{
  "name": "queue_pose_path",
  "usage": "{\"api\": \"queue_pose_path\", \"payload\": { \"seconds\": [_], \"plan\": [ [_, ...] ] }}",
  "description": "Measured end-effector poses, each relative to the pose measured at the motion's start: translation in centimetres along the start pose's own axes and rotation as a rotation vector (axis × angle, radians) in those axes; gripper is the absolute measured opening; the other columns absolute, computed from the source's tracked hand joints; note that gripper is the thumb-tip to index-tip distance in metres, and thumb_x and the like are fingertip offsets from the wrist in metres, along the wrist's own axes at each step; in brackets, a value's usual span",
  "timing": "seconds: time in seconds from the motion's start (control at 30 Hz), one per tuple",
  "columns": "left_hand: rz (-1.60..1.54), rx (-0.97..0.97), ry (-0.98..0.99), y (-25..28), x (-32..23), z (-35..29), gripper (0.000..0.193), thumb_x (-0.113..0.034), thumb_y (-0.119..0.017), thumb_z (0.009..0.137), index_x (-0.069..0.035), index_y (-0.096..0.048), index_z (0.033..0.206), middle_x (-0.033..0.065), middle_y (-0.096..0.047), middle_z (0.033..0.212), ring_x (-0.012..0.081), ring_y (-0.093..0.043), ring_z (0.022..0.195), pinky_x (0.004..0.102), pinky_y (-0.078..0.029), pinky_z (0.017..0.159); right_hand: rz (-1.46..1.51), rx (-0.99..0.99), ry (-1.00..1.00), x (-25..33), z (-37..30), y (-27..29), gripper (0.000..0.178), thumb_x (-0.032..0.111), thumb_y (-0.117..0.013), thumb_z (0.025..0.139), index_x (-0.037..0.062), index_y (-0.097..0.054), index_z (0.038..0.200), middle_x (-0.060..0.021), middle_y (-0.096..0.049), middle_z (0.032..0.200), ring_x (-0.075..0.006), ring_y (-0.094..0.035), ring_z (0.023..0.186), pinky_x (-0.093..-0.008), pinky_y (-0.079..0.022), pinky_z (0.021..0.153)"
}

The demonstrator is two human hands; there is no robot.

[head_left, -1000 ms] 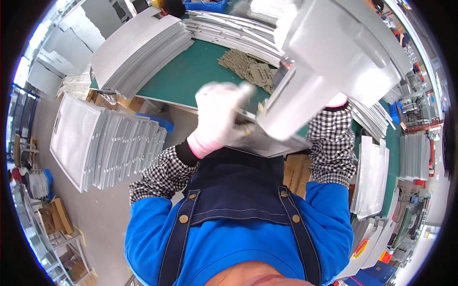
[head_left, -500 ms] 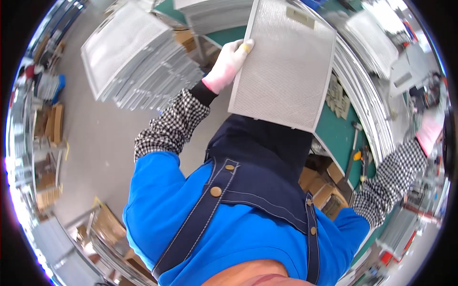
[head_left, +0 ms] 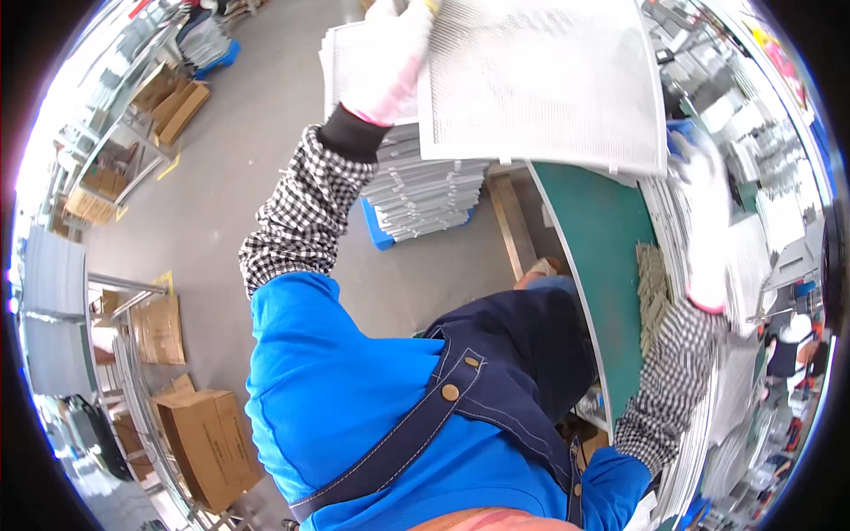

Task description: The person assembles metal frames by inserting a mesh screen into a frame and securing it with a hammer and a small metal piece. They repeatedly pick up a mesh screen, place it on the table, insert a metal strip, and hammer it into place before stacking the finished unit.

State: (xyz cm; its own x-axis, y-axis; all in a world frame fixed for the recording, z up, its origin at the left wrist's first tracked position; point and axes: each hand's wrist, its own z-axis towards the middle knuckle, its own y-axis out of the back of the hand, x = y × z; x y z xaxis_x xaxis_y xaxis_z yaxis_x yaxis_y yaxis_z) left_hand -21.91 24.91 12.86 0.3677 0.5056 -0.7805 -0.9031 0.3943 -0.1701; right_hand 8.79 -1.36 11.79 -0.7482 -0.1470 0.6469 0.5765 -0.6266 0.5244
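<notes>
A flat framed mesh filter panel [head_left: 544, 84], pale and shiny, is held out at the top of the view. My left hand [head_left: 390, 66], in a white and pink glove, grips its left edge with the thumb on the face. Behind and below the panel stands a stack of similar panels [head_left: 421, 190] on a blue base near the floor. My right hand [head_left: 708, 217], gloved too, is stretched past the panel's lower right corner, smeared by motion. Something blue [head_left: 682, 137] shows by its fingertips; whether it touches that cannot be made out.
A green-topped workbench [head_left: 589, 234] runs along my right, with a heap of small greyish parts [head_left: 652, 292] on it. More panels [head_left: 753, 265] lie beyond the right arm. Cardboard boxes [head_left: 208, 447] and metal racks [head_left: 133, 292] line the left side.
My body has turned left, so the panel stack now lies beneath the panel. The left hand has carried the panel toward the stack. The right hand has come in closer to the panel.
</notes>
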Motion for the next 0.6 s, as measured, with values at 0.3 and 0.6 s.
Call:
{"api": "queue_pose_path", "payload": {
  "seconds": [0.3, 0.6],
  "plan": [
    [0.388, -0.169, 0.108, 14.7, 10.2, 3.3, 0.041, -0.006, -0.057, 0.099, 0.008, -0.054, 0.138, 0.0110, -0.066, 0.127, 0.0158, -0.062, 0.108, 0.0307, -0.051, 0.092, -0.390, 0.198, 0.392, -4.6, 9.5, -20.1, 0.037, 0.020, -0.055, 0.101, 0.0001, -0.060, 0.132, -0.0192, -0.062, 0.121, -0.0322, -0.062, 0.106, -0.0366, -0.051, 0.088],
    [0.831, -0.024, 0.269, 16.4, 14.2, -3.4, 0.053, -0.041, -0.065, 0.098, 0.003, -0.063, 0.128, 0.0113, -0.072, 0.103, 0.0152, -0.066, 0.085, 0.0306, -0.054, 0.077, -0.728, 0.284, 0.531, -10.9, 7.5, -23.1, 0.040, 0.024, -0.057, 0.101, -0.0024, -0.058, 0.132, -0.0252, -0.063, 0.124, -0.0387, -0.064, 0.107, -0.0452, -0.050, 0.098]
  ]
}}
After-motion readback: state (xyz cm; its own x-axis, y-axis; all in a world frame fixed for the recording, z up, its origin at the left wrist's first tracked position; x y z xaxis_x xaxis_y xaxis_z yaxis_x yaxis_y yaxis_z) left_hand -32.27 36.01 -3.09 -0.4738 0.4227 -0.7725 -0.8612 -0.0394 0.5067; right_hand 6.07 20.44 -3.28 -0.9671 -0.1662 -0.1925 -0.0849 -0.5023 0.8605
